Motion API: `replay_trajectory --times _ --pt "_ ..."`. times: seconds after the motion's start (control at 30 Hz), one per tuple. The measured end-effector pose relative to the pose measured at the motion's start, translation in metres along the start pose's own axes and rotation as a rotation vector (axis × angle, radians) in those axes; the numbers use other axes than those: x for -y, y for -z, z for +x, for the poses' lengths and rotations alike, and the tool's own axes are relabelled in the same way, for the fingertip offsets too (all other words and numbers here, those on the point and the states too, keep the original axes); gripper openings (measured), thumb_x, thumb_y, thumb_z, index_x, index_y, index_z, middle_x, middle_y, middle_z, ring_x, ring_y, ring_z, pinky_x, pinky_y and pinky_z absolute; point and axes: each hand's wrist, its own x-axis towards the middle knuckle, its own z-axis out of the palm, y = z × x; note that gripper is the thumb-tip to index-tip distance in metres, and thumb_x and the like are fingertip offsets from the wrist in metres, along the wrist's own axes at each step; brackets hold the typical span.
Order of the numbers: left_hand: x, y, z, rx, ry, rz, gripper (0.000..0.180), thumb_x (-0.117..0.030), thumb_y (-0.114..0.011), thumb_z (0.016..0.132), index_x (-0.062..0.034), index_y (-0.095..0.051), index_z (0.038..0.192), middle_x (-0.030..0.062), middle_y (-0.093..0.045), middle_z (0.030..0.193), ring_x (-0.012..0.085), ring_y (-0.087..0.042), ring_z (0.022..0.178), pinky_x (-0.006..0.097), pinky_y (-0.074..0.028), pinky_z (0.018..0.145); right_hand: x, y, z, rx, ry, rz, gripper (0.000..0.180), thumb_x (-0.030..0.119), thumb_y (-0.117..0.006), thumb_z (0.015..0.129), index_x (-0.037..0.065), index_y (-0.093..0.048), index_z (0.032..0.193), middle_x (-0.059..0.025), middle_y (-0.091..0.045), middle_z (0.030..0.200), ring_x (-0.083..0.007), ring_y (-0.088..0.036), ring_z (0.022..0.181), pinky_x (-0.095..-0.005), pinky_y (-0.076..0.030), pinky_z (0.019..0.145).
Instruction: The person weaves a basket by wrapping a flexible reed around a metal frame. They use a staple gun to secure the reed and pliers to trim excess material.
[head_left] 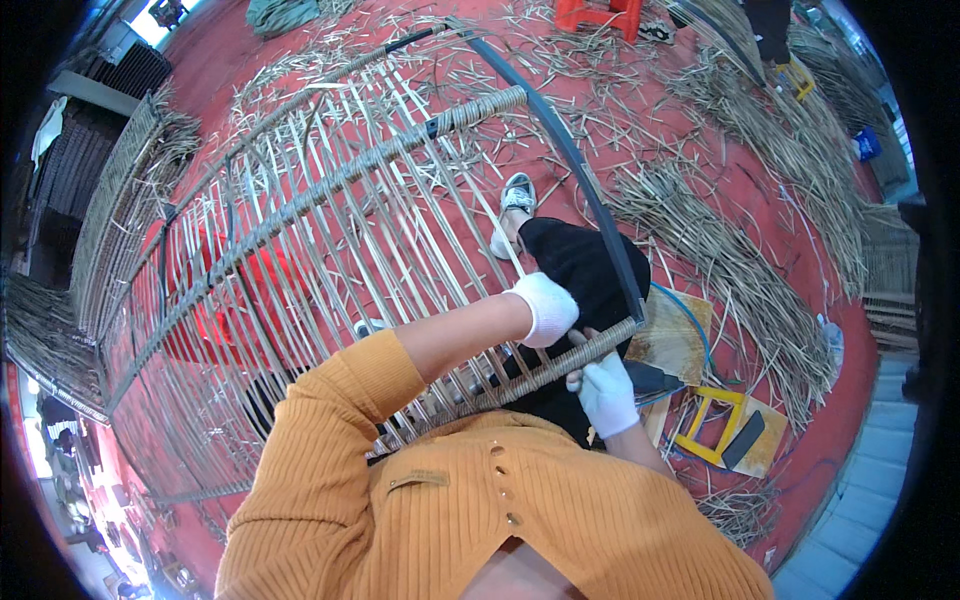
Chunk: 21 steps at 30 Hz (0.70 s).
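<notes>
A large frame of dark metal bars lies across my lap, with pale woven strips strung in rows between its rails. Its near rail is wound tightly with straw-coloured strand. My right hand, in a white glove with bare fingertips, grips this rail close to its corner, from the near side. Just above the rail, my left hand is curled closed in a white glove. A pale strip runs down to the left glove; the fingers and whatever they hold are hidden. The dark curved side bar ends beside my hands.
Loose straw strands lie in heaps over the red floor. To the right are a yellow frame and a wooden board. A red stool stands at the far side. More woven panels lean at the left.
</notes>
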Motion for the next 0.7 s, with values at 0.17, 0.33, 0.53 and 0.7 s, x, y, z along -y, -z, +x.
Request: replay_trajectory --times 0.17,0.33,0.53,0.7 --pt "0.001 -0.01 -0.002 -0.027 -0.034 -0.058 0.019 -0.02 -0.067 0.08 -0.009 -0.077 0.091 0.013 -0.074 0.092 0.0315 -0.071 0.091 0.043 -0.055 0.079 -0.013 0.013 0.029 0.09 -0.121 -0.29 0.053 -0.006 -0.051 0.087 0.001 -0.047 0.139 -0.0148 -0.065 0.122 -0.0175 -0.069 0.075 -0.025 -0.053 0.056" --pt "-0.006 -0.007 -0.005 -0.079 -0.096 -0.013 0.016 -0.018 -0.067 0.079 -0.011 -0.076 0.09 0.0121 -0.073 0.093 0.0307 -0.071 0.092 0.043 -0.055 0.079 -0.01 0.014 0.019 0.099 -0.153 -0.484 0.033 -0.003 -0.052 0.087 0.0 -0.063 0.118 -0.008 -0.069 0.093 -0.0124 -0.058 0.059 -0.0237 -0.045 0.048" --pt "0.065 0.047 -0.029 -0.682 -0.189 -0.361 0.018 -0.023 -0.068 0.085 -0.0107 -0.073 0.097 0.0131 -0.069 0.092 0.0338 -0.067 0.089 0.043 -0.054 0.079 -0.005 0.006 0.013 -0.203 -0.125 -0.449 0.024 0.003 -0.049 0.088 0.003 -0.068 0.103 -0.0033 -0.062 0.075 -0.0097 -0.05 0.052 -0.0245 -0.038 0.045" --pt "0.201 0.093 -0.077 -1.281 0.324 -0.138 0.018 -0.008 -0.068 0.088 -0.0103 -0.074 0.104 0.0087 -0.072 0.095 0.0245 -0.069 0.091 0.035 -0.054 0.081 0.002 0.007 0.013 -0.252 -0.134 -0.366 0.023 0.003 -0.048 0.089 0.005 -0.068 0.099 -0.0017 -0.059 0.072 -0.0098 -0.049 0.053 -0.0248 -0.036 0.044"
